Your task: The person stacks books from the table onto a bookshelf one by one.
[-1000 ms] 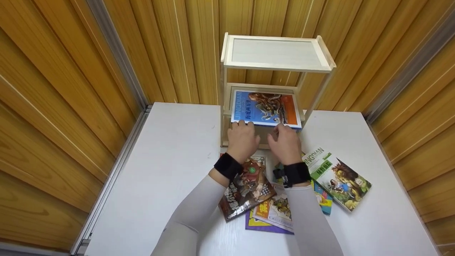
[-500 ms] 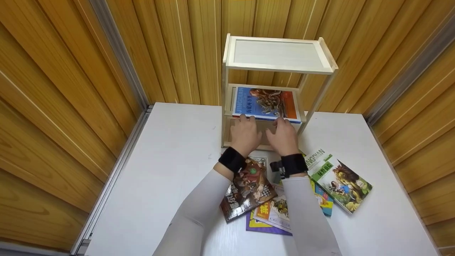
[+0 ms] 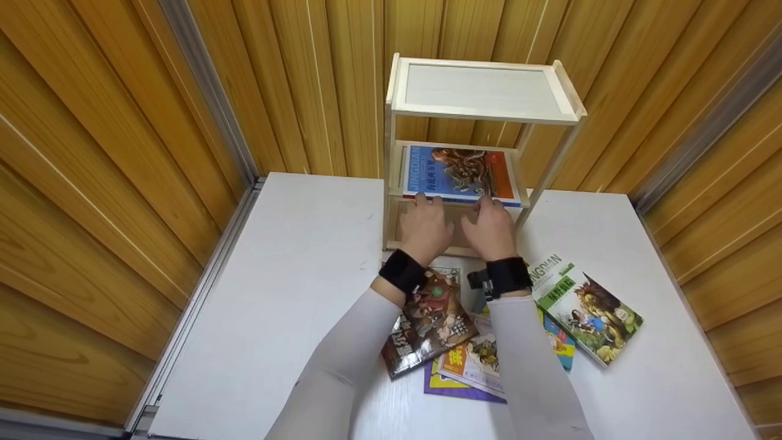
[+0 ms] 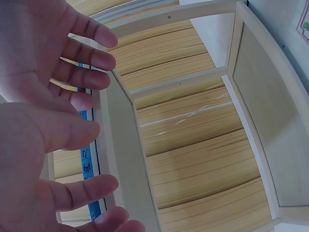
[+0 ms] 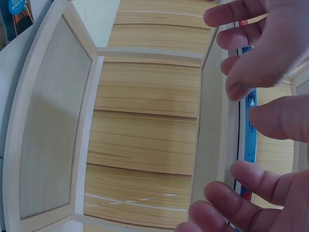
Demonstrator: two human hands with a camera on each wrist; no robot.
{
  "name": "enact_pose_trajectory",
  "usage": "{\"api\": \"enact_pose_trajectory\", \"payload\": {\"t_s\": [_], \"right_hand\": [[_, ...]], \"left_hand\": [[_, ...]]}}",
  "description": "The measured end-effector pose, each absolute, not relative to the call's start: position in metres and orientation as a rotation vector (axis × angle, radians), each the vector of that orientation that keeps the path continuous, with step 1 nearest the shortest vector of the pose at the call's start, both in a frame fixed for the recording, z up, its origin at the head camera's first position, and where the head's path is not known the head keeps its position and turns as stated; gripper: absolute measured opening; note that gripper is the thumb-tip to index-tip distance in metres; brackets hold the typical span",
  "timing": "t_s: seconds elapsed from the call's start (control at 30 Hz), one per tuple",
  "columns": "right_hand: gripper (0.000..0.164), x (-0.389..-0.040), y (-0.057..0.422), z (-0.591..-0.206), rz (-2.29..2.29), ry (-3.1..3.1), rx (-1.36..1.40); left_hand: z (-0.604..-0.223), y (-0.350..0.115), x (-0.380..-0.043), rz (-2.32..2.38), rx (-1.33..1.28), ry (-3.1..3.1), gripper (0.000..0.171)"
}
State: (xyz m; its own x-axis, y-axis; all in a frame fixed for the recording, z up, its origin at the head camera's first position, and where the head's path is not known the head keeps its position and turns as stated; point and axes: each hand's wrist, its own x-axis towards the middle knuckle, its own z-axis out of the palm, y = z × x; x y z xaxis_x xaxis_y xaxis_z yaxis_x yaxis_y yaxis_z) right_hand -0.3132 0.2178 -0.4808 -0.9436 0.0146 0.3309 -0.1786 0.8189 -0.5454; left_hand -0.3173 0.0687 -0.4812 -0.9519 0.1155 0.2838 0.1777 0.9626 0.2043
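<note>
Fingers of left hand and right hand loosely spread, not pinching anything, tips right at front edge of blue-and-orange book. Book lies flat just beyond them on middle shelf. Hands set apart along edge, probably so book stays square. Versus second ago: book sits deeper, overhang basically gone, fingers further forward too. Brown book, nearer side of fingers, hasn't budged.
</note>
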Motion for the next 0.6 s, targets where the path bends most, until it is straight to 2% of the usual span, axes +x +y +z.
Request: {"api": "enact_pose_trajectory", "payload": {"t_s": [0.27, 0.6], "right_hand": [[0.035, -0.307, 0.218, -0.487, 0.796, -2.659, 0.134], [0.055, -0.280, 0.217, -0.509, 0.698, -2.749, 0.175]], "left_hand": [[-0.498, 0.059, -0.306, -0.355, -0.199, -2.824, 0.052], [-0.525, 0.036, -0.279, -0.289, -0.289, -2.893, 0.074]]}}
